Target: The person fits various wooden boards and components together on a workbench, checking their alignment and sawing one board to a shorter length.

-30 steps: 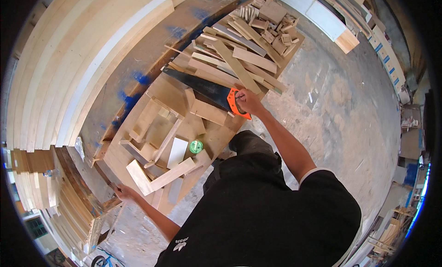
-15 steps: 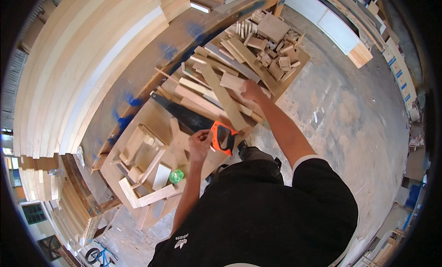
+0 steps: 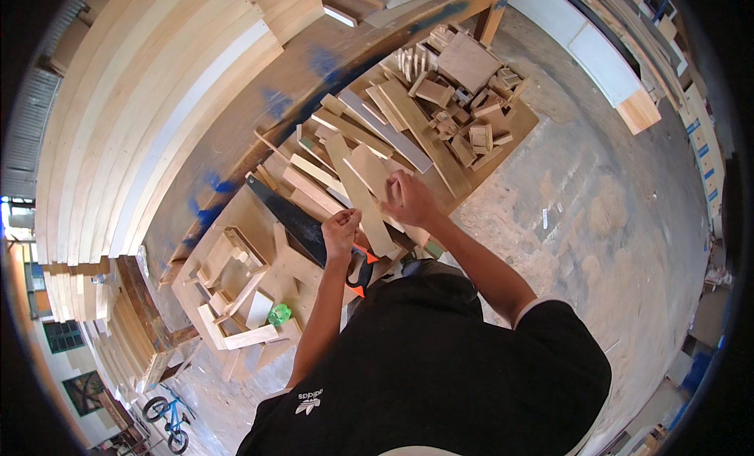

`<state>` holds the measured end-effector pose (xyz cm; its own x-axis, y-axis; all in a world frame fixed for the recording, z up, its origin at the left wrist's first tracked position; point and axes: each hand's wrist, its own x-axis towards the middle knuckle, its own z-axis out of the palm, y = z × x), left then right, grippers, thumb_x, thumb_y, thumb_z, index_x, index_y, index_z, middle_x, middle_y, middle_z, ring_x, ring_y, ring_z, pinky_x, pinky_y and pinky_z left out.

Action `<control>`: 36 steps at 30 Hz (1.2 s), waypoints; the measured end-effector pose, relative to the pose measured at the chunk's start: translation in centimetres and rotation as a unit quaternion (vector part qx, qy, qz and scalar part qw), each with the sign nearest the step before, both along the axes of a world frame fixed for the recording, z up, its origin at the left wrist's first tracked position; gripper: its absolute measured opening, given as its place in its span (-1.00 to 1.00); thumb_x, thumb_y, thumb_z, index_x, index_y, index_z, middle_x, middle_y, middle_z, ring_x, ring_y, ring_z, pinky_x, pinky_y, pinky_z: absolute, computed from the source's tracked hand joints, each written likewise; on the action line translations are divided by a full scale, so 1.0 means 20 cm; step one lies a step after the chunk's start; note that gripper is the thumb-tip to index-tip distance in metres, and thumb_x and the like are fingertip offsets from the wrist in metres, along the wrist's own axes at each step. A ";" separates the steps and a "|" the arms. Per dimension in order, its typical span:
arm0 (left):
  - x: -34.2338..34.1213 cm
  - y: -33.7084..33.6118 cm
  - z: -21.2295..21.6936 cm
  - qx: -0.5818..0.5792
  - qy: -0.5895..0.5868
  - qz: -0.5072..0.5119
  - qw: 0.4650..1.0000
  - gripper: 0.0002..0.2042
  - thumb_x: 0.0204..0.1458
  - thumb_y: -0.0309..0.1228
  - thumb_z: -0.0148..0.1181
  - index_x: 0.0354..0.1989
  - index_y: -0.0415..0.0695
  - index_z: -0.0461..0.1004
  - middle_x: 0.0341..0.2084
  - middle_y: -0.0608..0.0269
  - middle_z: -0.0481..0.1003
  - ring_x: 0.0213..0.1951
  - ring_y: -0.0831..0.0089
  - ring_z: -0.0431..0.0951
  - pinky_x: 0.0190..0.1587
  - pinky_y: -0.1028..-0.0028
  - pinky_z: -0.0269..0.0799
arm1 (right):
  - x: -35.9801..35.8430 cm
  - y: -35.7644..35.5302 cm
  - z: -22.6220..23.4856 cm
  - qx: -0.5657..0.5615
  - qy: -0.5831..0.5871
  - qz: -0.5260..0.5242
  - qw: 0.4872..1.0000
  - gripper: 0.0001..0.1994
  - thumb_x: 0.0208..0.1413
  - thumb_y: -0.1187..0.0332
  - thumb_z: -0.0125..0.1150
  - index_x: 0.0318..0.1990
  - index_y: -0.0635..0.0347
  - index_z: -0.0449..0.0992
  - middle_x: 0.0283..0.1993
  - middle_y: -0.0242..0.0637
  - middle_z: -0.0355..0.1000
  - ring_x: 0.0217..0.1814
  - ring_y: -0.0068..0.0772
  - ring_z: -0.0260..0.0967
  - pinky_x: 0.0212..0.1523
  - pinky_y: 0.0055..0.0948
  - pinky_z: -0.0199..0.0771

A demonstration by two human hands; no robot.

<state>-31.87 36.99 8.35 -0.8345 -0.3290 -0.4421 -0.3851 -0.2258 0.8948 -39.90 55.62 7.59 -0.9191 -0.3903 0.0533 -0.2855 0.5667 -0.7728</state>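
Observation:
My left hand (image 3: 342,232) hovers over the black blade of a handsaw (image 3: 289,220), its fingers pinched together; what they hold, if anything, is too small to make out. The saw's orange and black handle is partly behind my left forearm. My right hand (image 3: 408,200) is closed at the near right end of a short pale wooden board (image 3: 367,170), its fingertips partly hidden. This board lies across a longer, flat wooden strip (image 3: 361,201) that slants toward me. Under them spreads a pile of loose boards and battens.
A stack of small wooden blocks (image 3: 481,138) and a square panel (image 3: 468,61) fill the far right of the low work surface. Cut pieces and a green transparent round object (image 3: 279,314) lie at the left. Long planks (image 3: 149,110) are stacked at far left.
My right hand has come left and nearer, and the short board now overlaps the long strip. My left hand has lifted slightly away from the saw's handle. The view has shifted.

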 end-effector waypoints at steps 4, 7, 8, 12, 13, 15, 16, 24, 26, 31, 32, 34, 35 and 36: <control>0.06 -0.04 -0.05 0.048 0.024 0.025 0.998 -0.79 0.01 -0.41 0.29 -0.30 -0.34 0.50 -0.69 0.44 0.37 -0.71 0.71 0.26 -0.67 0.66 0.13 | 0.09 -0.04 0.07 -0.326 -0.421 -0.016 0.847 -0.62 0.06 0.05 0.08 -0.16 0.18 0.30 -0.31 -0.16 0.43 -0.32 -0.22 0.46 -0.31 -0.27 0.45; 0.13 -0.03 0.00 0.047 0.003 0.054 0.997 -0.81 0.01 -0.41 0.27 -0.33 -0.30 0.48 -0.72 0.41 0.34 -0.73 0.67 0.24 -0.66 0.62 0.13 | 0.11 -0.06 0.08 -0.474 -0.572 0.071 0.666 -0.51 0.13 0.03 -0.14 -0.02 0.31 0.31 -0.24 -0.09 0.46 -0.33 -0.19 0.47 -0.26 -0.27 0.48; 0.15 -0.04 -0.02 0.051 0.008 0.064 0.997 -0.84 0.01 -0.43 0.26 -0.35 -0.28 0.47 -0.71 0.42 0.34 -0.72 0.67 0.24 -0.66 0.62 0.13 | 0.12 -0.06 0.11 -0.491 -0.608 0.096 0.617 -0.47 0.13 0.01 -0.17 0.02 0.34 0.30 -0.22 -0.05 0.47 -0.32 -0.17 0.47 -0.25 -0.26 0.48; 0.25 -0.05 0.00 0.070 0.016 0.137 0.988 -0.90 0.05 -0.44 0.15 -0.39 -0.22 0.41 -0.69 0.40 0.35 -0.71 0.65 0.27 -0.66 0.61 0.15 | 0.17 -0.14 0.05 -0.559 -0.665 0.168 0.465 -0.37 0.12 -0.02 -0.21 0.12 0.42 0.26 -0.07 0.16 0.40 -0.18 -0.02 0.44 -0.15 -0.14 0.47; 0.28 -0.06 0.01 0.087 0.032 0.160 0.983 -0.88 0.06 -0.42 0.14 -0.38 -0.22 0.42 -0.69 0.40 0.35 -0.71 0.65 0.27 -0.66 0.61 0.16 | 0.17 -0.17 0.04 -0.554 -0.683 0.164 0.446 -0.36 0.13 -0.02 -0.23 0.13 0.42 0.26 -0.03 0.20 0.37 -0.13 0.02 0.42 -0.14 -0.08 0.46; 0.33 -0.08 0.06 0.124 0.069 0.212 0.967 -0.81 0.11 -0.34 0.07 -0.33 -0.25 0.45 -0.72 0.38 0.32 -0.72 0.62 0.27 -0.67 0.59 0.17 | 0.18 -0.23 0.03 -0.522 -0.677 0.187 0.484 -0.36 0.14 -0.02 -0.24 0.13 0.43 0.25 -0.02 0.20 0.37 -0.14 0.01 0.42 -0.14 -0.10 0.46; 0.36 -0.11 0.06 0.124 0.057 0.215 0.967 -0.81 0.12 -0.35 0.05 -0.32 -0.25 0.46 -0.72 0.37 0.33 -0.72 0.61 0.28 -0.68 0.59 0.16 | 0.18 -0.26 0.05 -0.505 -0.672 0.199 0.504 -0.37 0.15 -0.02 -0.25 0.14 0.43 0.25 -0.01 0.21 0.37 -0.15 0.00 0.43 -0.14 -0.11 0.46; 0.61 -0.40 0.11 0.056 0.067 0.221 0.971 -0.78 0.10 -0.36 0.18 -0.24 -0.30 0.51 -0.74 0.38 0.31 -0.73 0.62 0.26 -0.66 0.60 0.13 | 0.34 -0.57 0.20 -0.332 -0.671 0.166 0.642 -0.41 0.19 -0.05 -0.23 0.06 0.35 0.35 -0.14 -0.03 0.47 -0.25 -0.27 0.46 -0.19 -0.31 0.48; 0.66 -0.49 0.14 0.030 0.074 0.219 0.972 -0.80 0.09 -0.37 0.20 -0.28 -0.29 0.52 -0.73 0.38 0.31 -0.73 0.63 0.26 -0.66 0.60 0.13 | 0.40 -0.68 0.15 -0.290 -0.669 0.149 0.668 -0.44 0.19 -0.07 -0.18 0.01 0.31 0.38 -0.20 -0.12 0.48 -0.27 -0.32 0.45 -0.22 -0.36 0.46; 0.80 -0.76 0.20 0.015 0.086 0.239 0.967 -0.80 0.06 -0.36 0.22 -0.49 -0.22 0.44 -0.77 0.36 0.30 -0.74 0.61 0.25 -0.67 0.57 0.13 | 0.54 -0.98 0.12 -0.287 -0.593 0.195 0.726 -0.55 0.25 -0.01 -0.20 -0.03 0.24 0.29 -0.23 -0.11 0.46 -0.26 -0.30 0.45 -0.20 -0.33 0.45; 0.83 -0.82 0.22 0.017 0.087 0.244 0.966 -0.75 0.07 -0.33 0.21 -0.57 -0.18 0.39 -0.79 0.37 0.27 -0.75 0.59 0.24 -0.68 0.55 0.11 | 0.57 -1.05 0.09 -0.300 -0.570 0.200 0.738 -0.57 0.26 0.01 -0.21 -0.04 0.22 0.27 -0.23 -0.11 0.45 -0.26 -0.30 0.45 -0.20 -0.32 0.45; 0.89 -0.96 0.21 0.054 0.093 0.258 0.960 -0.66 0.10 -0.29 0.17 -0.67 -0.11 0.29 -0.82 0.37 0.22 -0.77 0.55 0.22 -0.68 0.52 0.09 | 0.65 -1.18 0.09 -0.320 -0.554 0.162 0.751 -0.64 0.27 0.05 -0.22 -0.07 0.19 0.24 -0.24 -0.13 0.45 -0.28 -0.32 0.45 -0.28 -0.34 0.47; 0.94 -1.05 0.19 0.088 0.096 0.266 0.955 -0.63 0.12 -0.27 0.15 -0.70 -0.09 0.25 -0.83 0.37 0.21 -0.78 0.53 0.21 -0.69 0.51 0.09 | 0.69 -1.25 0.08 -0.332 -0.553 0.145 0.750 -0.64 0.27 0.05 -0.21 -0.07 0.18 0.25 -0.24 -0.14 0.45 -0.28 -0.33 0.45 -0.30 -0.35 0.47; 0.99 -1.12 0.19 0.124 0.098 0.271 0.949 -0.59 0.13 -0.26 0.12 -0.73 -0.06 0.20 -0.83 0.36 0.20 -0.79 0.51 0.20 -0.69 0.49 0.09 | 0.72 -1.30 0.08 -0.344 -0.550 0.125 0.751 -0.64 0.27 0.05 -0.20 -0.07 0.18 0.25 -0.24 -0.15 0.45 -0.29 -0.33 0.45 -0.32 -0.36 0.47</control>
<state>-12.16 14.54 12.19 -0.6461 -0.6406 -0.4150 0.0172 -0.5558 0.8311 -25.58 29.59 9.12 -0.4570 -0.7855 -0.4173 0.7092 -0.0387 -0.7039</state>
